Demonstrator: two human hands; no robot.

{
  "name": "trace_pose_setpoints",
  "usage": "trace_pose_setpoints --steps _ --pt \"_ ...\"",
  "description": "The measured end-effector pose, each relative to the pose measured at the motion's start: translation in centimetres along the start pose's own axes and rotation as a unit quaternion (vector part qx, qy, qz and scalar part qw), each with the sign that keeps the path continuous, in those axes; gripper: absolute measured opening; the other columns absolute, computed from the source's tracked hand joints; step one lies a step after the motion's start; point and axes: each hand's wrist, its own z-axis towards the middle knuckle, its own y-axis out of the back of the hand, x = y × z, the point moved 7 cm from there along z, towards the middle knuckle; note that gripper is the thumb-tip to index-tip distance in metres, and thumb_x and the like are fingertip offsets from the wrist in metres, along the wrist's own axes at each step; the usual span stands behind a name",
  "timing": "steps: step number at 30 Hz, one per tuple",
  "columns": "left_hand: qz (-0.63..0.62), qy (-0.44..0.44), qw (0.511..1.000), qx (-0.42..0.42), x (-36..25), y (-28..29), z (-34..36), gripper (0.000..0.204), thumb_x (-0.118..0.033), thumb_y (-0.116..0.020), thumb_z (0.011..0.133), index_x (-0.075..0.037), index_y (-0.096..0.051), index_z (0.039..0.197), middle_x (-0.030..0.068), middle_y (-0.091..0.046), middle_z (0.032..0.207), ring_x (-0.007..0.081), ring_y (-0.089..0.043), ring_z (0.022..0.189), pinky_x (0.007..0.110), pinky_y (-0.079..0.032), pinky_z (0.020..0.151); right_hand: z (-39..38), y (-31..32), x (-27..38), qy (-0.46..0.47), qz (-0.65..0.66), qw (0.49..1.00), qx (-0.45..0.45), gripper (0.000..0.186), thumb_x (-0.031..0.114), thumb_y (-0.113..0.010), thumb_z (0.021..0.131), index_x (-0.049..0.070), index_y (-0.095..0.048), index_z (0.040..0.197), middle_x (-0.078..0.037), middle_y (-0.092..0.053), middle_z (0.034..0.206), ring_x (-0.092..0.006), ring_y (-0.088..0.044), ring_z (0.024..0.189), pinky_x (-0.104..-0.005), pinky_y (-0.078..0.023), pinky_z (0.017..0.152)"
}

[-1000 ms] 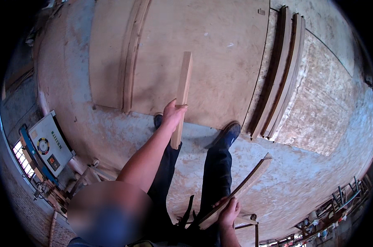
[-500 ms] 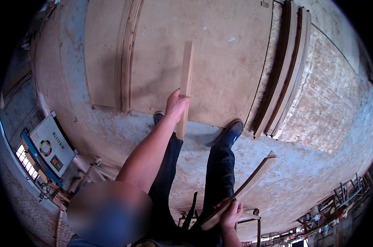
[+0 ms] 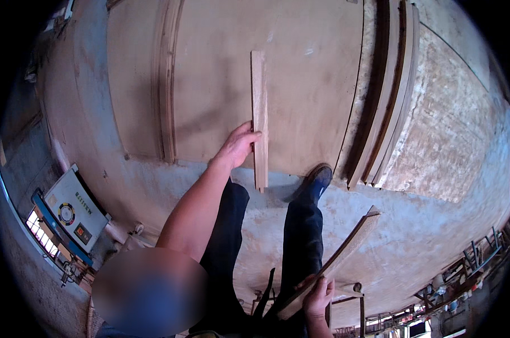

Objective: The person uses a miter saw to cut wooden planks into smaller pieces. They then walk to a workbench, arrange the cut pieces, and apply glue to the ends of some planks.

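Note:
A pale wooden strip is gripped near its lower part by my left hand, fingers behind it and thumb across the face. It is held out in front, pointing away from me, above a large flat board. Close to my right leg, my right hand is closed on a second wooden strip. That one slants up to the right, its far end cut at an angle, and its near end lies against my dark clothing.
Large flat boards cover the floor ahead. Long wooden strips lie on them at the left and in a stack at the right. A white machine panel stands at left, and cluttered racks at lower right. My shoe is beside the board's edge.
My left hand has shifted slightly left and turned its strip, so a broader face shows and the lower end has swung right. My right hand still holds its strip, nearly unmoved.

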Motion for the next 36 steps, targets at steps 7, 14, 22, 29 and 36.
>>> trace_pose_setpoints --steps 7,14,22,29,36 --pt "0.095 -0.049 0.992 -0.074 -0.8 1.9 0.9 0.039 -0.006 -0.059 0.085 -0.004 -0.052 0.123 0.0095 -0.061 0.107 0.0198 -0.058 0.1 0.035 -0.045 0.089 -0.1 -0.3 0.5 -0.049 0.042 0.998 -0.007 0.032 0.036 -0.044 0.096 0.004 -0.046 0.092 -0.012 -0.055 0.068 -0.0236 -0.058 0.055 -0.0369 -0.052 0.051" --pt "0.13 -0.076 0.983 -0.109 -0.9 4.8 2.9 0.041 -0.006 -0.065 0.077 -0.001 -0.054 0.117 0.0094 -0.063 0.104 0.0193 -0.058 0.096 0.034 -0.046 0.087 0.0 0.2 -0.2 -0.049 0.065 0.997 -0.003 0.031 0.035 -0.046 0.096 0.004 -0.045 0.093 -0.013 -0.055 0.071 -0.0239 -0.057 0.055 -0.0386 -0.052 0.051" --pt "0.179 -0.045 0.974 -0.128 0.4 5.3 5.2 0.042 -0.009 -0.067 0.078 0.0 -0.054 0.117 0.0114 -0.063 0.107 0.0223 -0.058 0.101 0.037 -0.046 0.089 -0.6 1.0 -1.5 -0.078 0.092 0.992 -0.038 0.03 0.034 -0.047 0.095 0.003 -0.047 0.097 -0.014 -0.056 0.075 -0.0247 -0.058 0.057 -0.0392 -0.052 0.051" --pt "0.186 -0.016 0.972 -0.142 3.5 4.8 5.9 0.042 -0.011 -0.068 0.078 0.001 -0.054 0.117 0.0146 -0.063 0.112 0.0236 -0.058 0.104 0.037 -0.046 0.09 0.2 0.1 0.9 -0.102 0.194 0.975 -0.037 0.021 0.021 -0.045 0.09 0.0 -0.048 0.089 -0.016 -0.059 0.071 -0.0249 -0.058 0.052 -0.0374 -0.052 0.05" --pt "0.212 0.0 0.968 -0.132 7.2 5.5 6.4 0.046 -0.013 -0.071 0.075 0.0 -0.056 0.115 0.0151 -0.065 0.106 0.0246 -0.061 0.098 0.038 -0.048 0.087 0.5 0.0 1.9 -0.108 0.196 0.972 -0.064 0.024 0.023 -0.046 0.09 -0.001 -0.049 0.091 -0.017 -0.057 0.065 -0.0259 -0.058 0.05 -0.0367 -0.05 0.046"
